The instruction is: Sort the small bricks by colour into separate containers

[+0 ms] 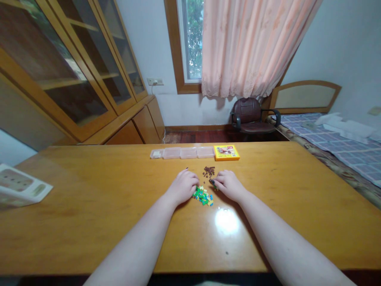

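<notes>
A small pile of tiny green, yellow and blue bricks (203, 196) lies on the wooden table (89, 206) between my hands. My left hand (184, 186) rests knuckles-up at the pile's left edge, fingers curled under. My right hand (228, 184) sits at the pile's right, thumb and forefinger pinched together on a tiny green piece. A little heap of dark brown bricks (208, 171) lies just beyond my fingertips.
A clear plastic compartment box (182, 153) and a yellow packet (226, 152) lie farther back. A white booklet (20, 186) sits at the table's left edge. Beyond are a glass-door cabinet (77, 79), a brown chair (253, 117) and a bed (336, 143).
</notes>
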`<state>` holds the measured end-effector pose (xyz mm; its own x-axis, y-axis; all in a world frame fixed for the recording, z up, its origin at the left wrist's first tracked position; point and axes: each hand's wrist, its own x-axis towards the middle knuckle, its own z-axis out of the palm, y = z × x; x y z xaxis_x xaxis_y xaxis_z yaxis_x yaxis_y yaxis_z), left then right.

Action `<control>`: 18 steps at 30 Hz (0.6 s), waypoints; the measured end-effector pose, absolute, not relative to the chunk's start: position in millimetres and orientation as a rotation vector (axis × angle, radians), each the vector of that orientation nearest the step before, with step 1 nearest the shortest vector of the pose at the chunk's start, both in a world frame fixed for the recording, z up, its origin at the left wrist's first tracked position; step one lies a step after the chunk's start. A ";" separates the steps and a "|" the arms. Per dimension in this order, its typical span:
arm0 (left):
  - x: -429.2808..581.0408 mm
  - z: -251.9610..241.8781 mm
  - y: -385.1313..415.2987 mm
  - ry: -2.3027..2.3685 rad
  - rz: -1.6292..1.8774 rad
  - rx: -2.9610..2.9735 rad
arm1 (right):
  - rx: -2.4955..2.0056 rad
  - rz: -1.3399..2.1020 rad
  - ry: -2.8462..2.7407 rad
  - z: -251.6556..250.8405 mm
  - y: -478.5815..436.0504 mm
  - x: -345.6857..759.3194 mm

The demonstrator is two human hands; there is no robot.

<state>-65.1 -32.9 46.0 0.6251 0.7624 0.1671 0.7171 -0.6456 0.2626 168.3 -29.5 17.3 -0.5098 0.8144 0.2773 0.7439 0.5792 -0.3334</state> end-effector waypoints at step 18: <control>-70.4 60.1 -45.6 1.012 0.048 2.494 | -1.275 0.355 -2.290 17.3 -28.7 173.9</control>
<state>-70.4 -45.6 60.1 0.7308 0.6697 -0.1321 0.6541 -0.6318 0.4159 173.9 -28.7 17.3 -0.4429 0.8481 0.2907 0.7203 0.5297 -0.4480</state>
